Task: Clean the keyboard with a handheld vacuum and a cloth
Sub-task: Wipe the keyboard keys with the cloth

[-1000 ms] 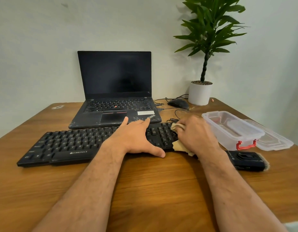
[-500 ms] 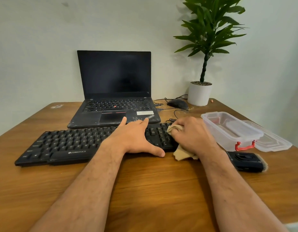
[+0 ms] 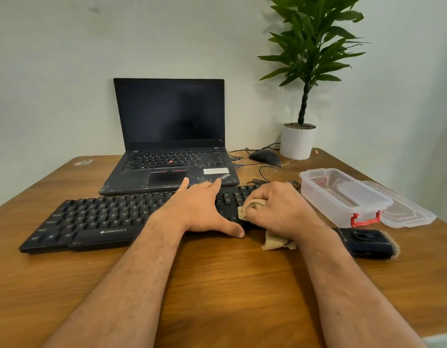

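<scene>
A black keyboard [image 3: 96, 217] lies across the wooden table [image 3: 217, 285] in front of a laptop. My left hand [image 3: 200, 209] rests flat on the keyboard's right half, fingers straight and thumb at its front edge. My right hand [image 3: 280, 209] grips a bunched tan cloth [image 3: 250, 208] pressed on the keys at the keyboard's right end; a corner of the cloth hangs out under the wrist. A black handheld vacuum [image 3: 365, 243] with a brush tip lies on the table to the right of my right wrist.
An open black laptop [image 3: 169, 136] stands behind the keyboard. A mouse [image 3: 265, 156] with cables and a potted plant [image 3: 298, 140] sit at the back right. A clear plastic box [image 3: 343, 197] with red clasp and its lid [image 3: 408, 212] lie right.
My right hand has slid the cloth leftward along the keys toward my left hand. The left hand has stayed in place on the keyboard.
</scene>
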